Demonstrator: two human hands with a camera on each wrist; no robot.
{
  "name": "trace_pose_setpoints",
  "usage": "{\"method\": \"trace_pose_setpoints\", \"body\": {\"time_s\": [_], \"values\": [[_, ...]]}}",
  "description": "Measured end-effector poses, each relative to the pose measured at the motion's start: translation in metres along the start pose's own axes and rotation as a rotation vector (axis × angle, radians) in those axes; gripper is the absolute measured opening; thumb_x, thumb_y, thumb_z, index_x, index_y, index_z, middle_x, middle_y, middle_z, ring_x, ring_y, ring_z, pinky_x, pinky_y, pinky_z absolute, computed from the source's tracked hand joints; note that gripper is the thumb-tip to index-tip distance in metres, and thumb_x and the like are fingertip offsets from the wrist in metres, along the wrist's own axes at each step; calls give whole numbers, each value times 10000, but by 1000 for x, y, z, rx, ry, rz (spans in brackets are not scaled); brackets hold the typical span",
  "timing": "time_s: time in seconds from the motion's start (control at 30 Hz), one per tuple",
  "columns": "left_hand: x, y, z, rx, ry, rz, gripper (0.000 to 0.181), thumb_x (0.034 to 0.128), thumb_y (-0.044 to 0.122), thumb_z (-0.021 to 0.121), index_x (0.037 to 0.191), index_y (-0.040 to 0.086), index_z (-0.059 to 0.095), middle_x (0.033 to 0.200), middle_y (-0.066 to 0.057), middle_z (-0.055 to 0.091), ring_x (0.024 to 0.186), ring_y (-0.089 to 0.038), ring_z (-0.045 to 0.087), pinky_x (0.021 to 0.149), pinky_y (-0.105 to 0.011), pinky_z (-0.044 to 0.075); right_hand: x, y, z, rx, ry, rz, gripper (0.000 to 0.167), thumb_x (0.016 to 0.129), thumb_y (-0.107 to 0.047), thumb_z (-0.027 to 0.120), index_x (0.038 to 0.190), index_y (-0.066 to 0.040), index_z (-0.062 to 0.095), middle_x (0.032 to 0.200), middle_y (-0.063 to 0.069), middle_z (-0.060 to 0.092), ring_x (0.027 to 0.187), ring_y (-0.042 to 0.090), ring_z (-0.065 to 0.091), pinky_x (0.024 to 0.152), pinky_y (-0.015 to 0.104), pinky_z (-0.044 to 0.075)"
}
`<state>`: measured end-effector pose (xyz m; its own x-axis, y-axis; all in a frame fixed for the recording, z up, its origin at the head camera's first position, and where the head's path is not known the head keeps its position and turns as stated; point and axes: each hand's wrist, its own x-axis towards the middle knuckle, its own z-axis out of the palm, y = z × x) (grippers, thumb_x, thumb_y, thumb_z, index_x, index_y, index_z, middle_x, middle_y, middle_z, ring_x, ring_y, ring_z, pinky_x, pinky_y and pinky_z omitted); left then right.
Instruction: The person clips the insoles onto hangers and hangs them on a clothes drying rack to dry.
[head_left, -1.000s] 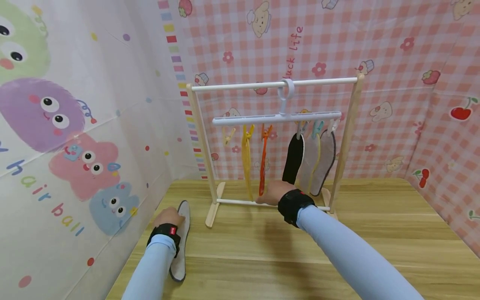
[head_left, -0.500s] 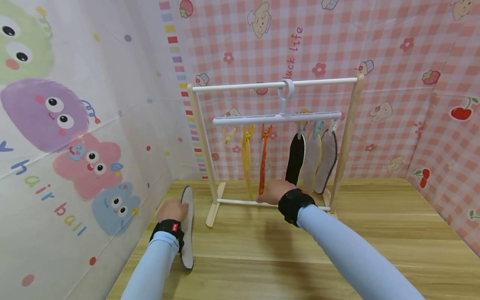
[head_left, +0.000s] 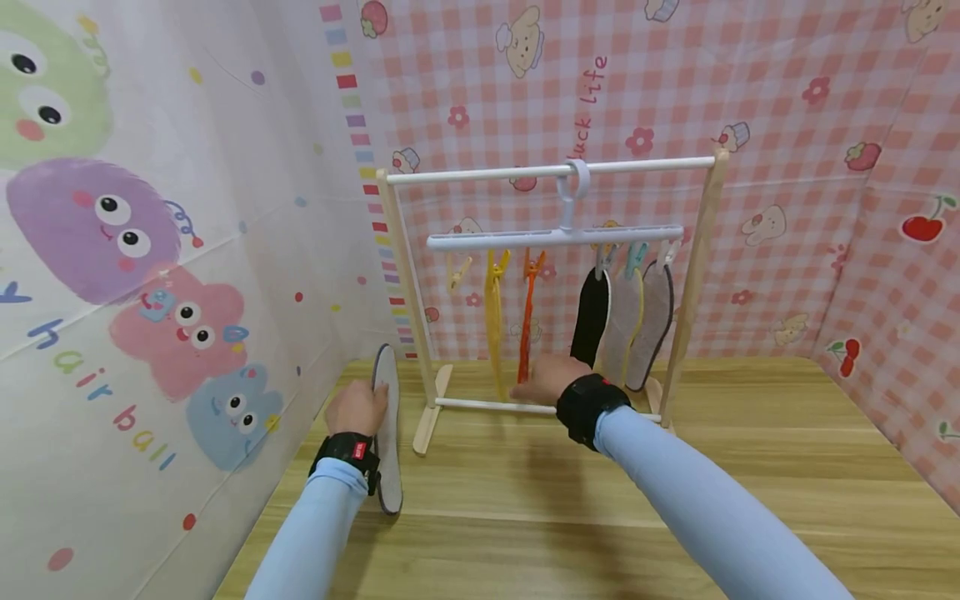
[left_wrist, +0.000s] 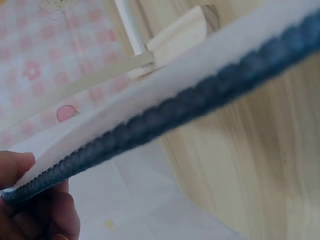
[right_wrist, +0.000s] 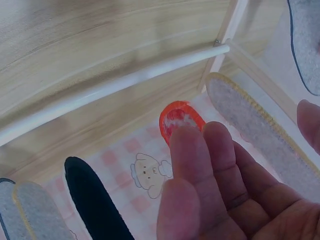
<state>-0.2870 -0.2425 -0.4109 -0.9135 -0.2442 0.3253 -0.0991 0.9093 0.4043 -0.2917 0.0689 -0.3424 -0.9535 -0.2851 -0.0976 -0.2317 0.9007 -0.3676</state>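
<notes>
In the head view my left hand (head_left: 357,408) pinches a grey insole (head_left: 388,446) with a dark stitched edge, held on its side at the left. The left wrist view shows the thumb above and curled fingers below the insole's edge (left_wrist: 150,117). My right hand (head_left: 551,379) is beside the lower end of a hanging orange-red-edged insole (head_left: 527,325). In the right wrist view its fingers (right_wrist: 192,155) are extended, partly covering that insole (right_wrist: 172,120); contact cannot be told. A yellow-edged insole (head_left: 492,325) hangs to the left, and a black insole (head_left: 592,312) to the right.
A pale clip hanger (head_left: 525,238) hangs from a wooden rack (head_left: 406,292) on the wood-grain table (head_left: 480,542). An unloaded cream clip (head_left: 457,273) is at its left end. Two grey insoles (head_left: 651,325) hang at the right. Patterned cloth walls (head_left: 675,83) stand behind and beside.
My left hand has moved forward and slightly right with the grey insole, toward the rack's left side. The right hand has barely moved. The hanging insoles at the right sway a little.
</notes>
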Motion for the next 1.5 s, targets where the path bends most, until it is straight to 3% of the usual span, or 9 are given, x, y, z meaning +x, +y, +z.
{"method": "trace_pose_setpoints", "body": {"time_s": [0.13,0.2,0.27,0.47,0.6,0.87,1.03,1.23,1.5], "values": [[-1,7,-2,-11,45,15,460,992,314,570,599,84,504,568,-56,495,503,-233,505,448,-342,326,-2,-4,-5,0,21,-20,375,894,-465,694,764,-115,650,599,-30,483,545,152,476,531,323,382],[-2,12,-3,-12,59,14,471,996,323,568,592,93,491,555,-46,473,494,-224,488,447,-330,309,-1,-6,-7,-7,32,-29,373,898,-465,688,746,-125,676,597,-31,501,550,150,483,528,322,385],[-2,17,-4,-14,70,18,479,998,331,566,588,97,487,547,-38,460,487,-216,473,446,-323,297,0,-8,-9,-18,36,-28,452,903,-479,673,599,-150,611,541,-35,398,506,146,410,498,312,321],[-3,31,-6,-3,151,76,476,982,319,601,571,103,491,545,-48,470,490,-240,482,446,-340,295,1,-16,-20,-35,39,-45,471,920,-512,636,615,-154,666,580,-32,508,555,152,507,522,312,373],[-7,39,-7,0,209,119,480,967,311,616,555,105,479,543,-60,479,488,-262,497,434,-358,304,-1,-21,-28,-8,45,-65,487,932,-514,620,599,-165,681,548,-49,491,529,133,465,501,297,336],[-16,53,-10,-16,269,189,491,970,292,615,547,119,435,515,-51,449,461,-260,479,425,-361,298,-2,-33,-42,50,90,-89,550,904,-569,638,555,-144,611,517,-55,356,476,106,339,468,269,249],[-19,60,-12,-5,256,203,495,987,314,599,560,120,441,499,-26,431,444,-218,453,423,-326,286,-3,-41,-52,78,108,-106,534,935,-519,623,586,-116,651,526,-49,353,481,110,348,475,269,257],[-18,67,-12,-21,269,222,476,990,329,591,578,123,475,501,-12,454,436,-194,460,409,-314,294,-1,-55,-64,106,200,-152,509,944,-525,608,750,-60,684,583,-24,466,506,134,440,488,274,329],[-15,71,-8,-12,355,279,456,968,298,628,575,121,480,525,-46,506,443,-231,506,409,-360,341,3,-75,-71,104,358,-147,631,943,-655,494,623,-140,670,508,-30,447,472,137,438,449,284,300]]}}
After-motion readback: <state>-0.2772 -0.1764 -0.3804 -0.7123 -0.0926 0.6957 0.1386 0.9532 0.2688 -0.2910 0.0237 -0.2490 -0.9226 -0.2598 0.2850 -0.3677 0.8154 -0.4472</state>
